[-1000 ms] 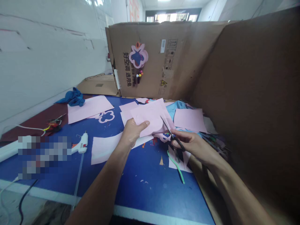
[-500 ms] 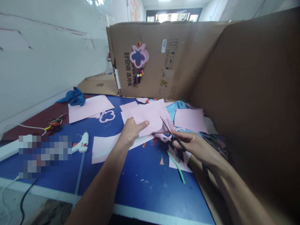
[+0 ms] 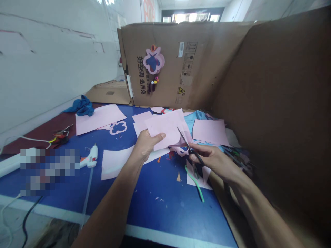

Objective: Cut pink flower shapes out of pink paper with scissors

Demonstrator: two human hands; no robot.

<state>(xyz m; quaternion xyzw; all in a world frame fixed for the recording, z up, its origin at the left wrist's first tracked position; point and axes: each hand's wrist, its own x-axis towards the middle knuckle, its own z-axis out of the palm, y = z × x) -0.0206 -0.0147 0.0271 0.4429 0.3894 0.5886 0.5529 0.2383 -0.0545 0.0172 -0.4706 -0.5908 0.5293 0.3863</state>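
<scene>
My left hand (image 3: 146, 145) pinches the near edge of a pink paper sheet (image 3: 167, 128) and holds it up above the blue table (image 3: 155, 196). My right hand (image 3: 210, 159) grips black scissors (image 3: 188, 147), thumb and fingers through the handles. The blades point up and left, with the tip cutting into the pink sheet's right side. Under the right hand lie a white paper scrap (image 3: 200, 175) and a green strip (image 3: 196, 183).
Pink sheets (image 3: 97, 118) and a cloud-shaped cutout (image 3: 117, 128) lie on the table. A white glue gun (image 3: 89, 159) sits at left, a blue cloth (image 3: 80, 106) beyond it. Cardboard walls (image 3: 274, 103) stand behind and right, with a pink ornament (image 3: 153, 62) stuck on.
The scene has barely shifted; both hands, the pink sheet and the scissors keep nearly the same position.
</scene>
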